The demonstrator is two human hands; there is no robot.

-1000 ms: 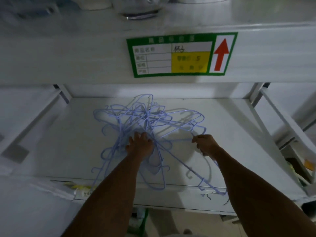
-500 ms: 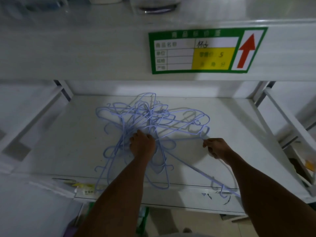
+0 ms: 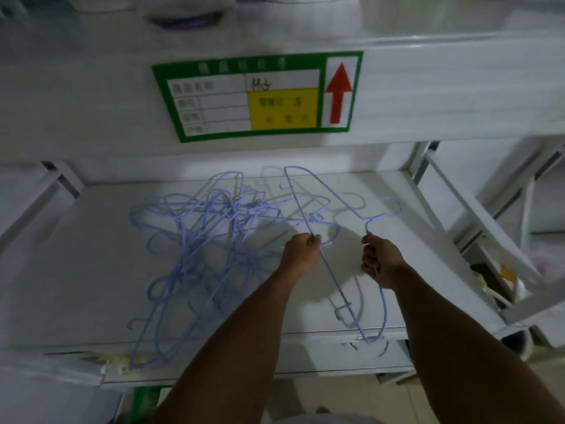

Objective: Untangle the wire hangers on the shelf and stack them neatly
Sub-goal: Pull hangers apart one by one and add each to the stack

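Left grip (image 3: 301, 254) pinches the long straight bar of one pale blue wire hanger (image 3: 298, 203) between thumb and fingertips. Right grip (image 3: 380, 261) is curled round the same hanger's neck, just under its hook. Between them the hanger is lifted off the shelf (image 3: 76, 270) and tilted, with one corner pointing toward the back wall and the other reaching past the shelf's front edge. Its shadow falls on the white board beneath it.

Just to the left lies the tangle of hangers (image 3: 208, 240), the same blue, spread from the back of the shelf to its front lip, where several loops hang over. The held hanger's bar crosses the tangle's right fringe near the left grip; whether it is hooked into those wires cannot be told.

On the front of the upper shelf above is a green-bordered label (image 3: 256, 96) with a yellow panel and a red arrow pointing up. White frame struts (image 3: 477, 228) slant down on the right. Blurred goods lie beyond them.
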